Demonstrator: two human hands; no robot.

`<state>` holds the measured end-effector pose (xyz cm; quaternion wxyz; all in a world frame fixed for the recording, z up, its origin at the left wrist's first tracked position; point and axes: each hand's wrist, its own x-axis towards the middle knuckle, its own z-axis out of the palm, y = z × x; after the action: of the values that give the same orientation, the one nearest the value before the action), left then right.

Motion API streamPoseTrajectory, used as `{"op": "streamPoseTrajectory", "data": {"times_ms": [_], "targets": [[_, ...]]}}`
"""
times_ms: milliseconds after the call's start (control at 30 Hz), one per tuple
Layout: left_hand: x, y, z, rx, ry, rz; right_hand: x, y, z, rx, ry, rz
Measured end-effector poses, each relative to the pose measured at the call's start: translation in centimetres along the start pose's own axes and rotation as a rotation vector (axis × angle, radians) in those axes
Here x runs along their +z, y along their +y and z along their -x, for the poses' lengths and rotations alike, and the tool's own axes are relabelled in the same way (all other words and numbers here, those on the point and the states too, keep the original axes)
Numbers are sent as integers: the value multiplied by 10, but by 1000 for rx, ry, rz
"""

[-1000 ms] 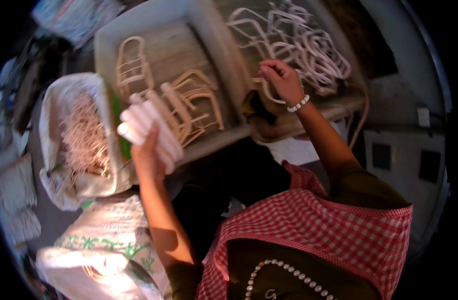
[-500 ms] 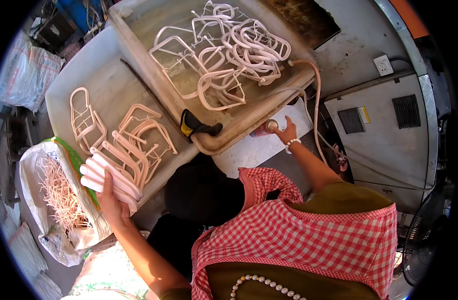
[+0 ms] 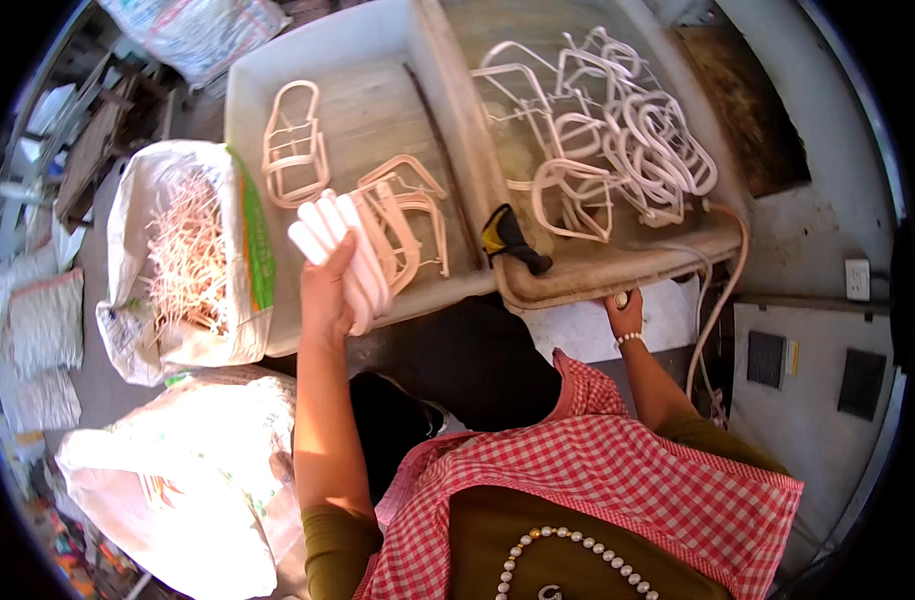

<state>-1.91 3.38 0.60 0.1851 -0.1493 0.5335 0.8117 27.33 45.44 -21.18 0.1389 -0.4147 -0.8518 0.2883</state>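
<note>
Left hand: the left hand [image 3: 327, 290] is raised over the front edge of the left tray, its fingers [image 3: 339, 262] wrapped around a bundle of pale pink plastic hangers [image 3: 342, 250], held as one stack.
Right hand: the right hand [image 3: 625, 312] sits under the front lip of the right tray, its fingers curled against the rim; whether they grip it or only press on it, I cannot tell. A bead bracelet is on that wrist.
Handling: the hangers look light, thin and rigid, with smooth, likely slippery rods. Judged prone to hooking into one another; a hold across the stacked straight bars, as now, appears soundest.
Left tray: the shallow grey left tray [image 3: 277, 120] carries one stack of hangers [image 3: 295, 145] at the back and a leaning group of hangers [image 3: 407, 215] just beside the held bundle.
Right tray: the deeper right tray [image 3: 597, 275] holds a tangled heap of hangers [image 3: 607, 140]. A yellow-and-black tool [image 3: 509, 240] lies on its front left rim.
Sack: an open white sack [image 3: 137, 300], left of the trays, is filled with small pink plastic pieces [image 3: 187, 255].
Surroundings: a second white sack [image 3: 187, 480] lies below it.
</note>
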Motion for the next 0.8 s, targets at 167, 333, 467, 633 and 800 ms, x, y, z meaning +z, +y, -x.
{"op": "streamPoseTrajectory", "data": {"times_ms": [167, 333, 467, 633, 800], "targets": [[3, 7, 3, 25, -1, 64, 7, -3, 0, 90, 112, -102], [5, 14, 2, 108, -4, 86, 16, 56, -17, 418, 341, -246], [-8, 27, 10, 236, 77, 88, 19, 23, -13, 369, 287, -188], [-20, 52, 18, 427, 214, 71, 20, 42, -13, 176, 220, -257], [-31, 75, 36, 524, 237, 156, -10, 75, -23, 136, 216, -216]]}}
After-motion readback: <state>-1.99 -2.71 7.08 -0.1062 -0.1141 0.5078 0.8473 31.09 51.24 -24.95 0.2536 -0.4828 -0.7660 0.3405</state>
